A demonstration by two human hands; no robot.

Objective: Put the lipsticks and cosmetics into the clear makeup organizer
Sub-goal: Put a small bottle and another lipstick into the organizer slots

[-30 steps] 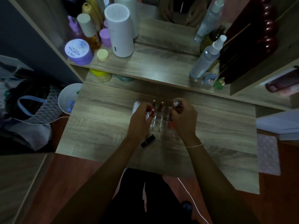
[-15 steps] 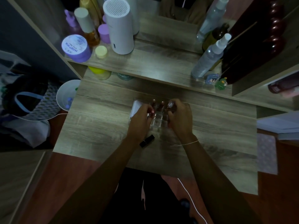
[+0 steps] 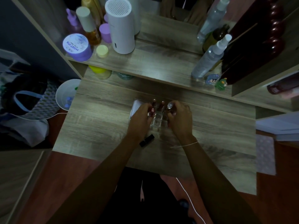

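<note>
1. A white cylindrical device (image 3: 120, 26) stands on the wooden shelf (image 3: 161, 62).
2. A purple jar (image 3: 76, 46) is left of it.
3. A clear spray bottle (image 3: 210, 58) stands at the right, near a green figurine (image 3: 220, 84).

My hands, both arms reaching fwd, close together

L hand (image 3: 140, 117): fingers curled, pinching small item at tips, palm down. R hand (image 3: 180, 118): fingers curled round small item, thin string at wrist. Forearms bare, angled inward.

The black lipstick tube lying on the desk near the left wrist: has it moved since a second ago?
No. The black lipstick tube lies where it did, beside the left wrist, just short of the clear organizer and the same way from the desk's near edge; only the camera shifted.
</note>
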